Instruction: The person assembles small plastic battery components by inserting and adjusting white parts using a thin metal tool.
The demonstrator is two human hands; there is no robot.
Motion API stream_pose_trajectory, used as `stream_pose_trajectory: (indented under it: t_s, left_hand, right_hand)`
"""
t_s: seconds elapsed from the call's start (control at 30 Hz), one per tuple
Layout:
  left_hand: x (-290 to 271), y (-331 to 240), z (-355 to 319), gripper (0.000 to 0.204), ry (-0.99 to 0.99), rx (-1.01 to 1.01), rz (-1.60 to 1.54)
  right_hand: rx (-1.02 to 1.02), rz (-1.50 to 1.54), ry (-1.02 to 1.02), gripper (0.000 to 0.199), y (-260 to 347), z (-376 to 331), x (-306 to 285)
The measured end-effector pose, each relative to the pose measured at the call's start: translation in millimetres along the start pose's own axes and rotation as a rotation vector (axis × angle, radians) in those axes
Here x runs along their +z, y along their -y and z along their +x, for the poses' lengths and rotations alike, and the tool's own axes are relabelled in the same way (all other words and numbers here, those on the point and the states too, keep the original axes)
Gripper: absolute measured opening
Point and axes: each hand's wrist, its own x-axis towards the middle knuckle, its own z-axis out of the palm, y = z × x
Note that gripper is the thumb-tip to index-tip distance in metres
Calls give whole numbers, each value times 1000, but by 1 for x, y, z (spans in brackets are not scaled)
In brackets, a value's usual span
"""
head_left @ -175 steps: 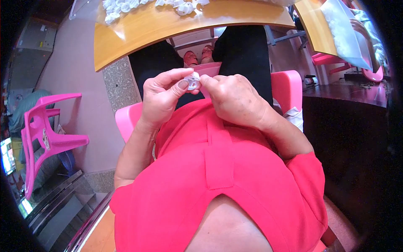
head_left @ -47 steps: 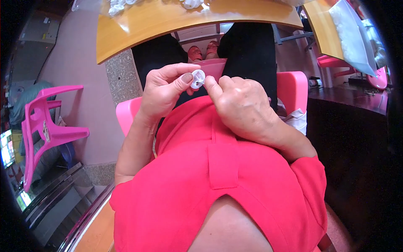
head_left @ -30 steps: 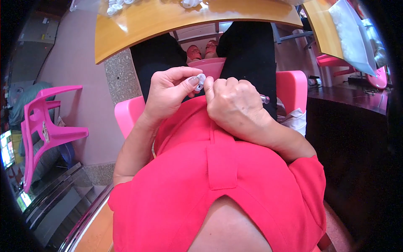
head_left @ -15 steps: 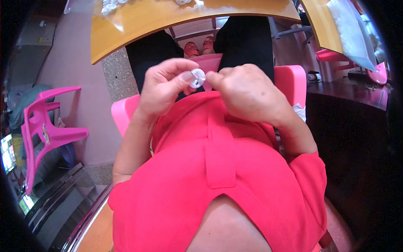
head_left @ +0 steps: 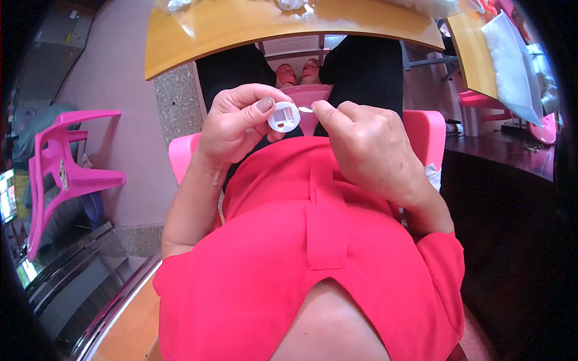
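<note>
In front of my lap, my left hand pinches a round white plastic piece by its edge between thumb and fingers. A squarish recess and a small slot show in its upturned face. Just to the right, my right hand is closed, thumb and forefinger pressed together on a small flat white sliver. The sliver's tip points at the round piece, with a narrow gap between them. What kind of thing it is, I cannot tell. The other right-hand fingers are curled under and partly hidden.
A yellow-brown wooden table curves across the far side, with white plastic parts on it. At far right hangs a clear bag of white pieces. A pink plastic chair stands at left, and a dark cabinet at right.
My right hand has drawn back a little to the right, opening a gap from the round piece. The round piece now faces up, showing its recess. More of the table has come into view.
</note>
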Motion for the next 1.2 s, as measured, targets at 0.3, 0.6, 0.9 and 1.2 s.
stream_pose_trajectory:
  t_s: [0.3,0.6,0.9,1.2]
  left_hand:
    - [-1,3,1,20,-32,7,99]
    - [9,-10,1,20,-151,152,256]
    - [-27,-184,112,29,-575,950,1103]
    - [-27,-69,164,31,-207,956,1722]
  right_hand:
    - [-19,-108,64,32,16,0,2]
    - [32,-7,-20,29,9,2,-1]
    - [54,25,-115,21,-4,2,-4]
    - [68,-31,-17,13,-15,1,1]
